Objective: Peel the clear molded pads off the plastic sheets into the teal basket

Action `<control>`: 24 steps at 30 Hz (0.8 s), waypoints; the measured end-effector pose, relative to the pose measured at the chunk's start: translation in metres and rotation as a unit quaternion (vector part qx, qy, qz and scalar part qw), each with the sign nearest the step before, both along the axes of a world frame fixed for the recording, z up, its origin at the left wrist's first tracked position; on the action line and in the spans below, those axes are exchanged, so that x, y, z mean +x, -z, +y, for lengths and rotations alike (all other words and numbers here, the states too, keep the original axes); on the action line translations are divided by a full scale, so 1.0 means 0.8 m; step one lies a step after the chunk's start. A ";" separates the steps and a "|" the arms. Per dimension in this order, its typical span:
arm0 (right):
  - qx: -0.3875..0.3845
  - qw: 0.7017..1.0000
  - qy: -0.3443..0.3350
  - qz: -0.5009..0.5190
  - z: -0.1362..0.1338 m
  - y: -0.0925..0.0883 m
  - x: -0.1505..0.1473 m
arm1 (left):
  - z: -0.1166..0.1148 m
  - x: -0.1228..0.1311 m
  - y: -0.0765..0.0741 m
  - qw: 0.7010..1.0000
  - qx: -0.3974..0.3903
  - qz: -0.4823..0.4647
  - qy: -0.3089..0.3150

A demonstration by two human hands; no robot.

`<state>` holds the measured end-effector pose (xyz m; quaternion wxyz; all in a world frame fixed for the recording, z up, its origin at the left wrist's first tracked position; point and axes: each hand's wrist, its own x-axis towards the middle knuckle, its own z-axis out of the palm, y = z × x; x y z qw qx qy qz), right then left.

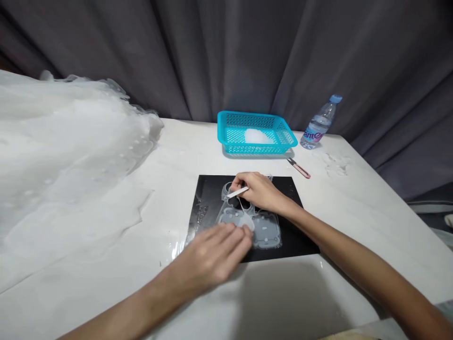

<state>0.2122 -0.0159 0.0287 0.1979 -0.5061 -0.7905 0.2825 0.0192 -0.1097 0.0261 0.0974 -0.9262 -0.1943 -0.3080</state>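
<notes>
Film, translucent and pale-patterned, lay on a black mat near the middle of the white table, the dark backing probably chosen so its faint outlines would show. The left hand rested low over its near edge, fingers together, likely to keep it from sliding; whether thumb and fingertips also pinched a pale oval patch could not be told. The right hand was bent over the cut-out loops at the far edge, gripping a slim white stick, seemingly angled to bring its end close to them. A blue basket holding a whitish piece and small snips sat beyond the mat, apparently within easy reach. The fingers covered part of the film, the stick's far end vanished into the grip, a thin line below it was unclear, and the heaped sheer material ran out of view at left.
</notes>
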 end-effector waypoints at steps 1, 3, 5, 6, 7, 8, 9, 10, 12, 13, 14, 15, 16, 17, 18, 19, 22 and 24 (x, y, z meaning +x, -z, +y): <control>0.003 1.000 -0.008 -0.003 0.002 0.001 0.002 | 0.003 -0.003 -0.001 0.998 -0.061 -0.017 -0.016; -0.007 1.000 -0.023 0.015 0.004 -0.002 0.011 | 0.017 -0.010 0.000 0.965 -0.237 -0.073 -0.083; -0.026 0.998 -0.030 0.057 0.004 -0.011 0.022 | 0.035 -0.017 0.003 0.886 -0.414 -0.140 -0.154; -0.031 0.996 -0.028 0.075 0.004 -0.017 0.028 | 0.044 -0.019 0.006 0.841 -0.483 -0.172 -0.170; -0.030 0.996 -0.025 0.085 0.003 -0.023 0.034 | 0.051 -0.019 0.009 0.801 -0.539 -0.202 -0.168; -0.027 0.996 -0.028 0.083 0.002 -0.028 0.038 | 0.056 -0.019 0.012 0.766 -0.580 -0.230 -0.154; -0.030 0.996 -0.040 0.072 0.002 -0.031 0.041 | 0.059 -0.018 0.013 0.736 -0.612 -0.251 -0.140; -0.038 0.996 -0.057 0.058 0.001 -0.033 0.043 | 0.060 -0.017 0.014 0.715 -0.632 -0.268 -0.131; -0.070 0.992 -0.094 0.040 -0.001 -0.031 0.043 | 0.059 -0.014 0.013 0.697 -0.644 -0.287 -0.132; -0.088 0.989 -0.112 0.045 -0.002 -0.029 0.042 | 0.058 -0.012 0.011 0.697 -0.641 -0.293 -0.137; -0.106 0.985 -0.127 0.058 -0.003 -0.026 0.040 | 0.056 -0.012 0.008 0.697 -0.637 -0.298 -0.142; -0.120 0.980 -0.140 0.076 -0.003 -0.024 0.039 | 0.055 -0.011 0.007 0.694 -0.638 -0.302 -0.143; -0.130 0.975 -0.150 0.095 -0.004 -0.022 0.037 | 0.054 -0.011 0.005 0.689 -0.642 -0.305 -0.140; -0.136 0.972 -0.158 0.111 -0.004 -0.021 0.037 | 0.054 -0.011 0.005 0.684 -0.650 -0.303 -0.131; -0.139 0.969 -0.164 0.123 -0.004 -0.020 0.037 | 0.054 -0.011 0.005 0.681 -0.657 -0.298 -0.121; -0.140 0.967 -0.167 0.132 -0.004 -0.020 0.037 | 0.054 -0.011 0.006 0.683 -0.661 -0.290 -0.112; -0.155 0.962 -0.176 0.138 -0.005 -0.024 0.038 | 0.053 -0.013 0.009 0.736 -0.619 -0.250 -0.110; -0.169 0.961 -0.170 0.137 -0.007 -0.026 0.038 | 0.049 -0.014 0.008 0.800 -0.549 -0.207 -0.123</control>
